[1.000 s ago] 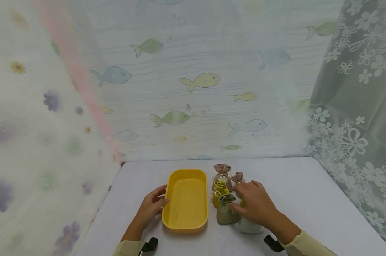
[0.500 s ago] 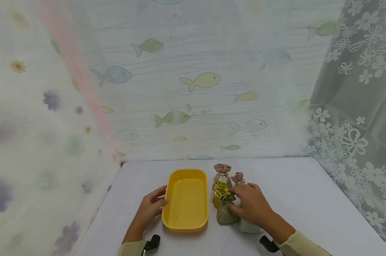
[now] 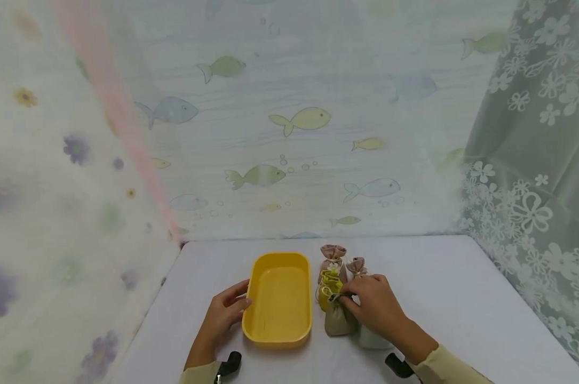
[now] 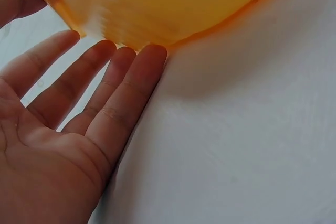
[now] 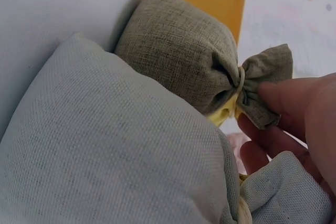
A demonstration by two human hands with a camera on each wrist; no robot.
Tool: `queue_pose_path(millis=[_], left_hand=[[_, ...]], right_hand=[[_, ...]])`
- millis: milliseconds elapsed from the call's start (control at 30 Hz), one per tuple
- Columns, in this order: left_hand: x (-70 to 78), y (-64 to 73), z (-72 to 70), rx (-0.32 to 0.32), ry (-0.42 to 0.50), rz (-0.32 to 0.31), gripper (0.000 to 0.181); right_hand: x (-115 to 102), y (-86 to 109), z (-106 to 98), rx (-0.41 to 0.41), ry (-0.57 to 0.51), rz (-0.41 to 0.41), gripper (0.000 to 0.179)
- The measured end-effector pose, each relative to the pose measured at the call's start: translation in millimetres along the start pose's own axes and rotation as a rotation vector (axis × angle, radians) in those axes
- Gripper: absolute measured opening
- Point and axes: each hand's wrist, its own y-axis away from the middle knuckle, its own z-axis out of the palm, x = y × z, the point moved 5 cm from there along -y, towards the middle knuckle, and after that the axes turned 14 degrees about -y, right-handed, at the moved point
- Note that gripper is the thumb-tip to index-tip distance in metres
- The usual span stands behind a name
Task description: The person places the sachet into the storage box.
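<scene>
My right hand (image 3: 378, 306) pinches the gathered top of an olive-grey drawstring pouch (image 3: 337, 322) between thumb and fingers. In the right wrist view that pouch (image 5: 176, 45) is tied with a cord below the pinched cloth. Beside it, under the hand, sits a light grey drawstring pouch (image 5: 115, 140), partly hidden in the head view. My left hand (image 3: 223, 310) touches the left side of a yellow tray (image 3: 279, 306) with extended fingers. Its fingertips (image 4: 152, 56) meet the tray's outer wall in the left wrist view. Nothing lies in the tray.
Behind the olive-grey pouch stand a yellow pouch (image 3: 324, 298) and two pinkish-brown ones, one at the back (image 3: 333, 252) and one partly behind the right hand (image 3: 357, 265). A white cloth covers the table (image 3: 443, 288). Printed curtains (image 3: 299, 160) hang at its back edge.
My right hand has shifted slightly left and its thumb and fingers have closed on the olive-grey pouch's top. My left hand and the tray have barely moved.
</scene>
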Motion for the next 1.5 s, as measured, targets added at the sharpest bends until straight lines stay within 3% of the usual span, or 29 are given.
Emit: queue_pose_path(millis=[467, 933, 1100, 1300, 1500], left_hand=[[-6.4, -1.1, 0.4, -0.032, 0.111, -0.003, 0.057], [-5.3, -1.8, 1.5, -0.033, 0.102, -0.006, 0.061], [-3.7, -1.2, 1.4, -0.011, 0.083, -0.011, 0.060], [3.6, 0.2, 1.4, 0.059, -0.035, 0.001, 0.059], [7.5, 3.1, 3.3, 0.112, -0.076, 0.029, 0.050]], right_hand=[[-8, 0.8, -7, 0.046, -0.018, -0.051, 0.011], [-19, -5.8, -17, 0.088, -0.033, -0.116, 0.010], [-22, -10.8, -23, 0.114, -0.054, -0.142, 0.011], [-29, -17.0, -31, 0.150, -0.065, -0.181, 0.010], [-36, -26.1, -38, 0.170, -0.108, -0.216, 0.010]])
